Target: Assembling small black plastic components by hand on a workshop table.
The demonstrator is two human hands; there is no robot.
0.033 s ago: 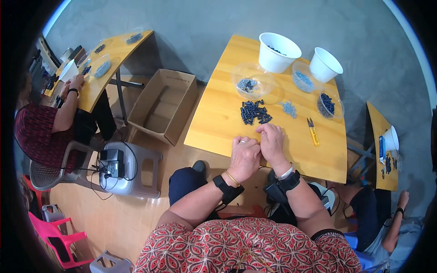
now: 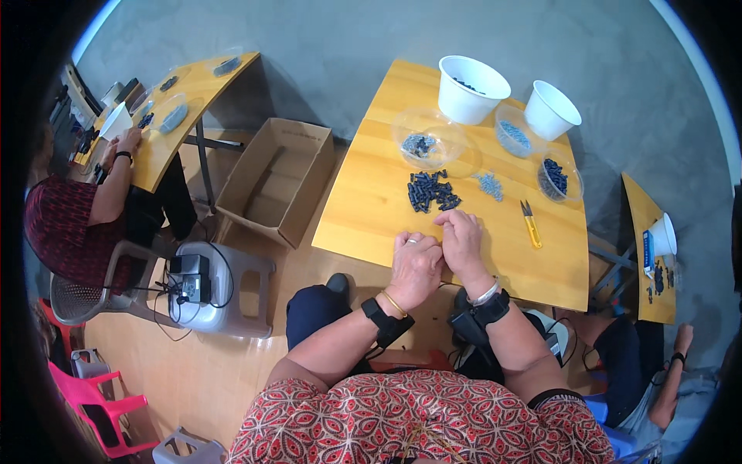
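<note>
My left hand [image 2: 418, 267] and right hand [image 2: 462, 240] are together over the near edge of the wooden table [image 2: 363, 197], fingers curled in; the backs of my hands hide what lies under them, so I cannot tell whether anything is pinched there. A ring [image 2: 413, 241] sits on a left finger, and behind my grip a gold bangle [image 2: 394, 304] circles the left wrist and a silver bangle [image 2: 485, 293] the right. Just beyond my fingers lies the pile of dark blue tubes [image 2: 431, 190], loose on the wood, and ahead to the right of it the small heap of light blue bits [image 2: 488, 185]. To the right of my grip, apart from it, yellow-handled snips [image 2: 532, 226] rest with their blades pointing away from me. Farther out past the tubes stands a clear bowl [image 2: 450, 145] with light and dark bits inside; ahead to my right are a bowl of light blue bits [image 2: 510, 147] and, nearer, a bowl of dark tubes [image 2: 573, 190]. Farthest ahead are a large white tub [image 2: 473, 103] with dark pieces in it and, right of that, a smaller white tub [image 2: 550, 114]. Well off to my left, on the floor, stands a cardboard box [image 2: 308, 189]
</note>
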